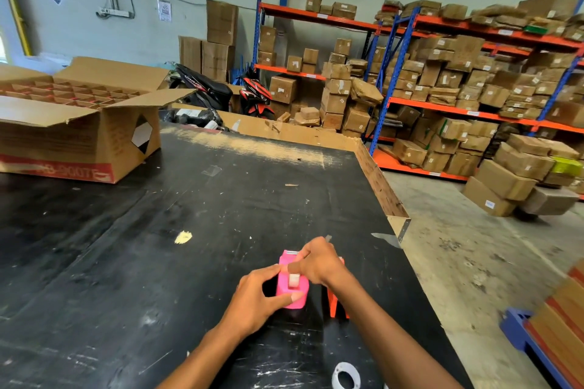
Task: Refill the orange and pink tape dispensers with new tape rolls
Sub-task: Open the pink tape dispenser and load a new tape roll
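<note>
The pink tape dispenser [292,283] stands on the black table [158,246], near its front right. My left hand [259,300] grips its near left side, thumb across the rear end. My right hand [319,262] holds its far right side, a finger pressing the top by a pale tape end. The orange tape dispenser [335,306] stands just right of it, mostly hidden behind my right forearm. A white tape core ring [346,376] lies at the bottom edge, between my forearms.
An open cardboard box [79,136] with divider cells sits at the table's back left. The table's right edge [388,196] drops to a concrete floor. Shelves of cartons [458,88] and parked motorbikes [221,91] stand beyond. A blue and orange pallet stack [553,325] is at right.
</note>
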A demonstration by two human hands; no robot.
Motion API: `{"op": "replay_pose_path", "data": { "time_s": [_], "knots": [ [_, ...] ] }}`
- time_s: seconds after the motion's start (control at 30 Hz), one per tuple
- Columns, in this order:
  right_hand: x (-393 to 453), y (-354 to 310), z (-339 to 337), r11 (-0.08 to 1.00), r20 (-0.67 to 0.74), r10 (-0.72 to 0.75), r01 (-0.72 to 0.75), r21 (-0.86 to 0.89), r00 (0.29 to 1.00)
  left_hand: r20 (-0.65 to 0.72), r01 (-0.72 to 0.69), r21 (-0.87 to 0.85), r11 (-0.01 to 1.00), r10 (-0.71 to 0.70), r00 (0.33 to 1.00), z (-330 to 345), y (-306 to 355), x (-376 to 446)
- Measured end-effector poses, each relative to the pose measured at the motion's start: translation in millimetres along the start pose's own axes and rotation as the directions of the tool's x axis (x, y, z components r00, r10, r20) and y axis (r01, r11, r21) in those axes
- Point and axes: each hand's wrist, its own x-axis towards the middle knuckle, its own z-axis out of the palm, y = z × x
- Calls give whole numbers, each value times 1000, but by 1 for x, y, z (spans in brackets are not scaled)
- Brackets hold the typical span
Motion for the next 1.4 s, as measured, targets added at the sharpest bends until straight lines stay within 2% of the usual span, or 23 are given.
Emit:
{"op": "replay_pose_path", "data": {
  "time_s": [0.27,0.47,0.67,0.93,1.1,1.3,1.4],
  "knots": [
    [10,5,1,1000,132,6,-7,14,991,-3,-16,14,1000,16,1000,1,-4,1],
    [5,10,-4,994,171,-104,106,-6,980,-31,7,53,999,-6,999,3,-4,0],
    [5,13,-7,981,154,-185,173,92,971,-57,73,52,996,-70,996,6,-10,2],
    [10,4,-17,945,174,-316,326,-32,933,-49,77,54,996,-74,996,5,-10,3],
    [23,-5,-32,934,300,-346,357,20,889,-55,112,62,992,-109,993,7,-11,3],
    [35,-20,-44,927,431,-309,370,-64,848,-39,115,94,989,-111,993,5,-8,3],
    [42,-23,-43,921,457,-291,375,-103,841,-77,144,62,988,-139,987,5,-1,4]
  ]
}}
